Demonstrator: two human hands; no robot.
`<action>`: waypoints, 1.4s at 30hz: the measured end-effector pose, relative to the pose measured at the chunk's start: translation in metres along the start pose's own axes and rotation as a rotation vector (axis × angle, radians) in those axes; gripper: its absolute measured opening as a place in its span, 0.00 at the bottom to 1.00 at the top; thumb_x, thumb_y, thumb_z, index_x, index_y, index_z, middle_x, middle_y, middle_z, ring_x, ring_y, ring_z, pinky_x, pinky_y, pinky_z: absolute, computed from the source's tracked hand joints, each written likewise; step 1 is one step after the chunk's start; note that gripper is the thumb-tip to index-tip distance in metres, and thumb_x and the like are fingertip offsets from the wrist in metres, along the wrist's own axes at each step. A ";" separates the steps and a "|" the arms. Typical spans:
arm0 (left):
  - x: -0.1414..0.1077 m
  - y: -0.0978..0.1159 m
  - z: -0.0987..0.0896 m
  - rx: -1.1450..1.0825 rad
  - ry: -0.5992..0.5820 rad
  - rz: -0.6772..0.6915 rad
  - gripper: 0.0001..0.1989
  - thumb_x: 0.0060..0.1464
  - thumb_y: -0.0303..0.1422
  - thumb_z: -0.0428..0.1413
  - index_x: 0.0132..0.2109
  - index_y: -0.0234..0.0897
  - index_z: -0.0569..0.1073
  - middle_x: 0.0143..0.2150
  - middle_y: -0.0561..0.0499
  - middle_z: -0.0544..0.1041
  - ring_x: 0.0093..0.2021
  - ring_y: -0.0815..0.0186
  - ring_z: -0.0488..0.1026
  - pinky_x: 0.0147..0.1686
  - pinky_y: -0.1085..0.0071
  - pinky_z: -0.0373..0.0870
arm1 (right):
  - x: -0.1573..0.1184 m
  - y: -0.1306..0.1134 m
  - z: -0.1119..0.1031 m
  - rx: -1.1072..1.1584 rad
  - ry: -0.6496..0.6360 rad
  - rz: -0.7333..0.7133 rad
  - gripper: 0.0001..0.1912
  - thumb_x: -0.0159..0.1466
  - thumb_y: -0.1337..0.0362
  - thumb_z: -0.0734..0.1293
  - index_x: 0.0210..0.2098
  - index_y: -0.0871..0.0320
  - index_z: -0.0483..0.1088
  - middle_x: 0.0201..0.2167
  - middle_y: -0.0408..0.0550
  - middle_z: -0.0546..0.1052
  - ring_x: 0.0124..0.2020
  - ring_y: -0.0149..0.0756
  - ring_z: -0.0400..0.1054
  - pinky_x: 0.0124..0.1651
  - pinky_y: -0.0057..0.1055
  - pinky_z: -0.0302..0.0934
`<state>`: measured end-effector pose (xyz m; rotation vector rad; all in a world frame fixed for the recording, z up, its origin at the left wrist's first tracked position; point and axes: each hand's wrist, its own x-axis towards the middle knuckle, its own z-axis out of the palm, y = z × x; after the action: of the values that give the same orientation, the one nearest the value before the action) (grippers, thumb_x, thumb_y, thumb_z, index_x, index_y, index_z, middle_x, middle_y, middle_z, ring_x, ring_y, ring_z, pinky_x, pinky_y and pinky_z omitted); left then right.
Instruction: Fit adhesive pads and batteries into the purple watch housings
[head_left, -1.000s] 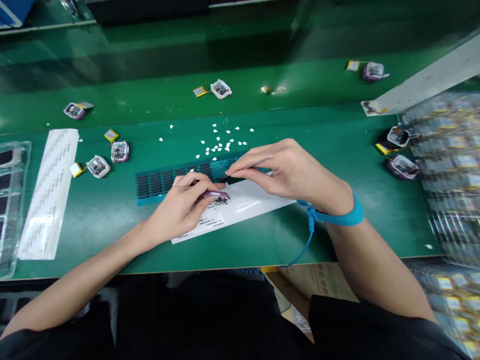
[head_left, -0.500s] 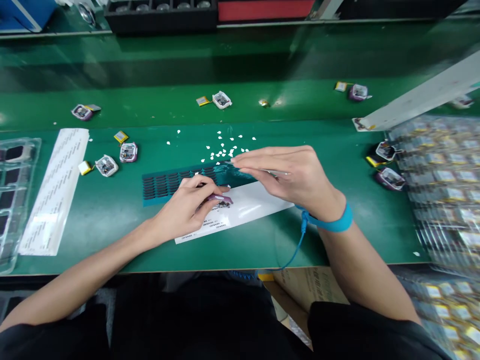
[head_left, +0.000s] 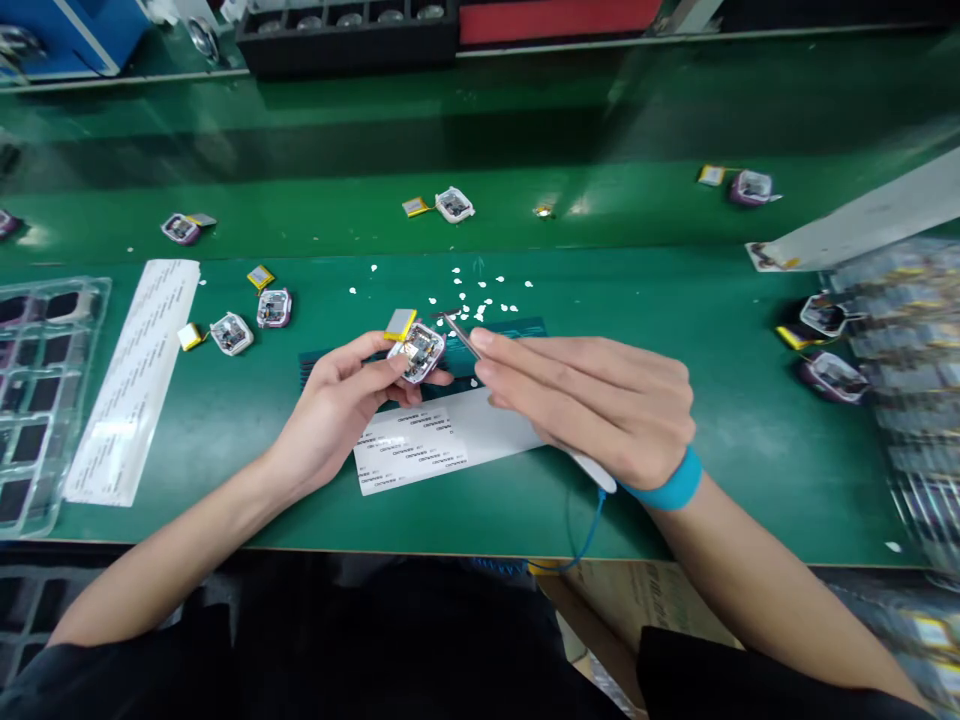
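Between the thumb and fingers of my left hand (head_left: 337,405) is a small watch-like device (head_left: 421,352), its circuit side facing up. A yellow-edged battery (head_left: 400,323) sticks out at its upper left. My right hand (head_left: 600,400) is closed on metal tweezers (head_left: 463,338), whose tips hold a small dark strip just above the device's right corner. Beneath both hands lie a teal sheet (head_left: 525,328) of dark pieces, partly covered, and a white printed sheet (head_left: 420,445). Small white stickers (head_left: 480,312) are scattered behind them.
More open devices with batteries lie at the left (head_left: 231,333), at the back (head_left: 454,205) and at the right (head_left: 834,377). A clear tray (head_left: 45,400) and a white label strip (head_left: 135,380) are at the left. Stacked plastic trays (head_left: 915,380) stand at the right, near a slanted white post (head_left: 862,210).
My left hand has turned the device circuit side up, with its battery now showing. My right hand has moved slightly down, and the tweezers now point at the device with a dark strip at their tips.
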<state>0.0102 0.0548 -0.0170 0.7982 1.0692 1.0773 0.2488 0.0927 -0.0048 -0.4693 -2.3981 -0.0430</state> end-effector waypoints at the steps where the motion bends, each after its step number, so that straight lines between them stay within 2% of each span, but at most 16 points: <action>1: 0.000 -0.002 0.001 -0.007 0.027 0.001 0.04 0.60 0.32 0.61 0.40 0.36 0.79 0.38 0.46 0.83 0.32 0.66 0.74 0.34 0.68 0.73 | 0.000 -0.002 -0.001 -0.007 -0.003 -0.036 0.18 0.66 0.73 0.71 0.55 0.56 0.75 0.56 0.53 0.78 0.51 0.42 0.79 0.50 0.36 0.78; 6: 0.003 -0.008 0.004 -0.071 0.197 0.055 0.04 0.56 0.31 0.63 0.37 0.37 0.76 0.37 0.50 0.83 0.26 0.73 0.72 0.25 0.75 0.68 | 0.002 -0.007 0.004 -0.071 -0.014 -0.153 0.13 0.66 0.70 0.72 0.51 0.57 0.77 0.53 0.51 0.81 0.46 0.39 0.81 0.48 0.32 0.78; 8: 0.004 -0.009 0.003 -0.079 0.222 0.058 0.05 0.55 0.30 0.63 0.36 0.36 0.75 0.38 0.49 0.83 0.27 0.72 0.75 0.26 0.75 0.71 | 0.003 -0.008 0.008 -0.087 -0.017 -0.200 0.11 0.66 0.69 0.72 0.49 0.58 0.78 0.51 0.51 0.82 0.45 0.38 0.81 0.46 0.32 0.78; 11: 0.005 -0.008 0.002 -0.063 0.247 0.057 0.06 0.54 0.31 0.63 0.38 0.35 0.75 0.37 0.48 0.84 0.31 0.66 0.81 0.33 0.71 0.78 | 0.006 -0.009 0.012 -0.107 -0.018 -0.234 0.08 0.67 0.68 0.72 0.46 0.57 0.79 0.50 0.50 0.83 0.43 0.37 0.81 0.44 0.31 0.78; 15: 0.003 -0.007 0.003 -0.062 0.253 0.059 0.06 0.52 0.30 0.63 0.38 0.34 0.76 0.35 0.48 0.83 0.33 0.62 0.84 0.35 0.68 0.82 | 0.007 -0.009 0.015 -0.130 -0.004 -0.256 0.06 0.67 0.68 0.71 0.44 0.58 0.79 0.49 0.49 0.83 0.40 0.35 0.80 0.40 0.31 0.78; 20: 0.002 -0.007 0.005 -0.015 0.256 0.063 0.07 0.51 0.32 0.64 0.35 0.36 0.74 0.34 0.50 0.83 0.33 0.61 0.84 0.35 0.66 0.83 | 0.002 -0.008 0.018 -0.084 -0.023 -0.249 0.10 0.67 0.68 0.71 0.48 0.56 0.77 0.52 0.48 0.82 0.44 0.36 0.79 0.46 0.33 0.77; 28: 0.000 -0.009 0.004 -0.009 0.221 0.128 0.15 0.52 0.30 0.65 0.28 0.39 0.65 0.28 0.57 0.76 0.27 0.66 0.80 0.35 0.65 0.83 | 0.005 -0.013 0.016 -0.106 -0.053 -0.271 0.10 0.68 0.68 0.70 0.48 0.61 0.78 0.51 0.50 0.82 0.42 0.35 0.79 0.45 0.32 0.77; 33: -0.001 -0.013 0.006 0.080 0.261 0.189 0.15 0.52 0.35 0.68 0.31 0.39 0.68 0.29 0.57 0.72 0.28 0.68 0.78 0.33 0.67 0.83 | 0.002 -0.016 0.018 -0.136 -0.083 -0.263 0.10 0.70 0.67 0.67 0.48 0.55 0.78 0.52 0.47 0.82 0.44 0.34 0.79 0.45 0.31 0.77; 39: 0.001 -0.017 0.006 0.154 0.314 0.214 0.16 0.50 0.38 0.70 0.32 0.38 0.71 0.30 0.55 0.74 0.29 0.70 0.74 0.31 0.70 0.82 | 0.002 -0.018 0.020 -0.055 -0.063 -0.213 0.10 0.68 0.70 0.69 0.49 0.61 0.78 0.51 0.55 0.82 0.42 0.39 0.80 0.42 0.35 0.78; 42: 0.001 -0.015 0.006 0.161 0.317 0.226 0.15 0.49 0.37 0.71 0.33 0.38 0.72 0.29 0.56 0.74 0.28 0.70 0.74 0.29 0.71 0.81 | 0.003 -0.020 0.016 -0.009 -0.072 -0.163 0.11 0.68 0.70 0.70 0.50 0.62 0.77 0.51 0.55 0.82 0.42 0.40 0.81 0.45 0.36 0.79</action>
<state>0.0209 0.0515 -0.0293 0.9129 1.3692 1.3531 0.2301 0.0769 -0.0132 -0.2831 -2.5030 -0.1109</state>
